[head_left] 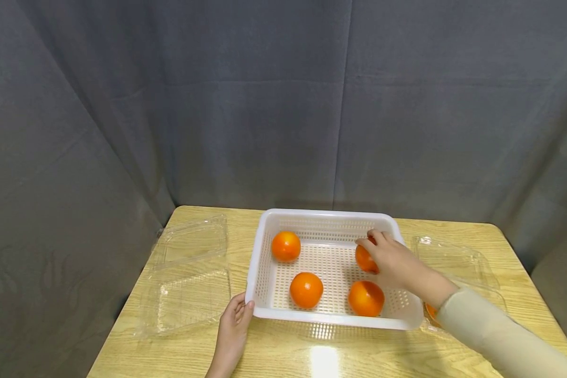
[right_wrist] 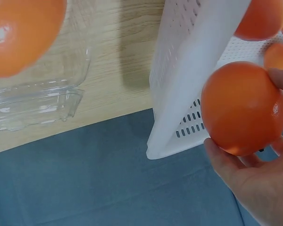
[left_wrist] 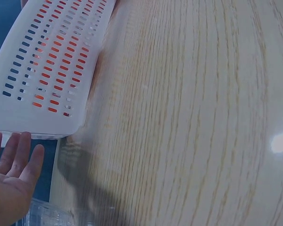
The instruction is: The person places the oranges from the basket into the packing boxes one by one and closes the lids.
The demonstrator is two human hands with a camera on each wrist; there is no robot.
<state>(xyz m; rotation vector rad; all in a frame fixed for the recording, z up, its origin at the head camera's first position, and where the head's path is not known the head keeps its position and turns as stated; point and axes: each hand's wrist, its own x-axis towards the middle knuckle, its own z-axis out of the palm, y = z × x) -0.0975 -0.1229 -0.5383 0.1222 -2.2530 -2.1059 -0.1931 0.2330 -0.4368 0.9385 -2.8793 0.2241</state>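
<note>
My right hand (head_left: 392, 260) reaches into the white plastic basket (head_left: 331, 321) from the right and grips an orange (head_left: 366, 257) with curled fingers. In the right wrist view this orange (right_wrist: 244, 108) is large, smooth and round, between thumb and fingers above the basket's end wall. Three more oranges lie on the basket floor: one at back left (head_left: 285, 246), one at front left (head_left: 306, 290) and one at front right (head_left: 366, 298). At the basket's front left corner, my left hand (head_left: 233, 328) touches the outside of the rim, its fingers fairly straight in the left wrist view.
On the left of the wooden table (head_left: 283, 352) lies a clear plastic clamshell box (head_left: 193, 286) with its lid raised. To the basket's right, another clear clamshell (head_left: 458, 262) holds an orange (head_left: 431, 311), partly hidden by my right arm. A grey curtain (head_left: 264, 131) hangs behind.
</note>
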